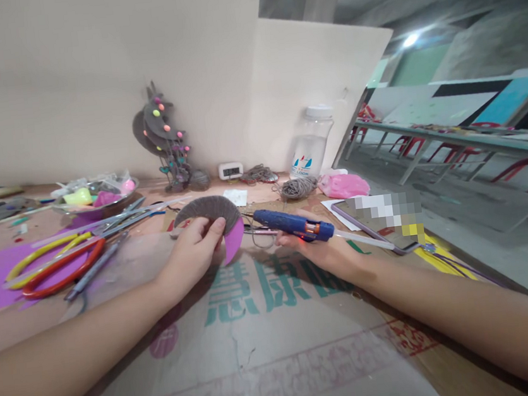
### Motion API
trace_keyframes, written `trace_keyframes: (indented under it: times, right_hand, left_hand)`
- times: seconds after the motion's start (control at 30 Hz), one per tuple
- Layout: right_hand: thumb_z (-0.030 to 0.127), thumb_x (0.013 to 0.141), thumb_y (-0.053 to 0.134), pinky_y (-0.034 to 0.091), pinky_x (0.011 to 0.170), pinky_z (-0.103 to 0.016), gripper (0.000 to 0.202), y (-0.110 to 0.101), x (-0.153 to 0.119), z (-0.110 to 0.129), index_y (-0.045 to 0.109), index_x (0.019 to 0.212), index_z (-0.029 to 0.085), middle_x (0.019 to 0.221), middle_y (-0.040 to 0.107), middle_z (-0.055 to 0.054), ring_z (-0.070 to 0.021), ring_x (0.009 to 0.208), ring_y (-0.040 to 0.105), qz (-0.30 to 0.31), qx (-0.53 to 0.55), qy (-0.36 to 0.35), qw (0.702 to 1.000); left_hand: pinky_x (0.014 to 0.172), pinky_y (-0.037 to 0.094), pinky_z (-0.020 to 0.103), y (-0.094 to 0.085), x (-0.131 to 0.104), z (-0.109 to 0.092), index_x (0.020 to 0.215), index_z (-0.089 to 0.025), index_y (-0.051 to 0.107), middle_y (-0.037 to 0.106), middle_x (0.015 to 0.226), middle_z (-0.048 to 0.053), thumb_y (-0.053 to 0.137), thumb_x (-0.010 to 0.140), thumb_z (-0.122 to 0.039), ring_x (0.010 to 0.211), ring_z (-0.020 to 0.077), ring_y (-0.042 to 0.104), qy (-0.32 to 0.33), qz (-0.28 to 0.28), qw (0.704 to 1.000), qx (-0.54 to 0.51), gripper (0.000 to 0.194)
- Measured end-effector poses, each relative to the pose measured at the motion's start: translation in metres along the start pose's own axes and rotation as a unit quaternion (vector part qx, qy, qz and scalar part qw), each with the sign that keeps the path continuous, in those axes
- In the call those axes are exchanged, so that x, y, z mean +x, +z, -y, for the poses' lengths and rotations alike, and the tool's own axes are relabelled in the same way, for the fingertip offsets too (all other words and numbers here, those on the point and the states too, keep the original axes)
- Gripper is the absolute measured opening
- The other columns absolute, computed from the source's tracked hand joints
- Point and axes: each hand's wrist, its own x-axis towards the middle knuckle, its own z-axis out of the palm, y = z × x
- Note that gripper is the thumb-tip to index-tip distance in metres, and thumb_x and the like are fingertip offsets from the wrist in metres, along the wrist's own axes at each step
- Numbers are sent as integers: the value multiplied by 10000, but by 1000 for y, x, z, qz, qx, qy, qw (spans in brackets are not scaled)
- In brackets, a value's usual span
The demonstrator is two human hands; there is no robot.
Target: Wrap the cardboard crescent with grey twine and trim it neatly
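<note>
Pinched between the thumb and fingers of my left hand (202,240) is a purple crescent (234,239), its upper part wrapped in grey yarn. My right hand (318,255) grips a blue hot glue gun (293,224), a clear glue stick poking out of its back end. The gun's nozzle points left, close to the crescent's wrapped edge; whether they touch I cannot tell. A strand of yarn loops down between the two hands. Both hands are above a printed cardboard sheet (243,353).
Scissors with yellow and red handles (62,272) lie on purple sheets at left, near a bowl (123,198) of craft bits. At the back stand a decorated grey moon ornament (161,130), a timer (231,171), a yarn ball (298,187) and a water bottle (310,145). A phone (376,226) lies right.
</note>
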Motion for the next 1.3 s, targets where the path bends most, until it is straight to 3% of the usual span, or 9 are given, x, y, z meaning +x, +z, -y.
trace_keyframes:
  times: [0.17, 0.47, 0.77, 1.3]
  right_hand:
    - [441, 780, 616, 501, 667, -299, 305, 0, -1, -3, 587, 1010, 242, 817, 649, -9, -167, 731, 621, 13, 4, -2, 1000]
    - [479, 737, 634, 495, 618, -313, 306, 2, 0, 2, 561, 857, 207, 763, 616, -16, -180, 697, 607, -10, -11, 19, 1000]
    - [475, 753, 621, 500, 609, -312, 290, 1, 0, -5, 577, 869, 213, 757, 632, -15, -183, 697, 605, 8, -35, 28, 999]
    - [465, 756, 617, 476, 603, -287, 275, 3, 1, -3, 563, 841, 209, 755, 603, -2, -159, 674, 565, -4, -44, 17, 999]
  left_hand:
    - [563, 338, 276, 0, -1, 0, 576, -197, 421, 469, 550, -31, 432, 869, -428, 562, 135, 476, -3, 5, 1000, -11, 373]
    - [482, 313, 270, 0, -1, -1, 575, -206, 417, 458, 455, -41, 420, 871, -441, 457, 130, 454, -24, 16, 999, -29, 378]
    - [552, 334, 276, 0, -1, -1, 570, -202, 410, 465, 526, -30, 431, 868, -436, 556, 139, 470, -3, 6, 1000, -12, 380]
    - [557, 320, 288, -1, -1, -2, 561, -209, 396, 461, 501, -37, 430, 871, -411, 531, 143, 458, 2, 18, 1000, -17, 371]
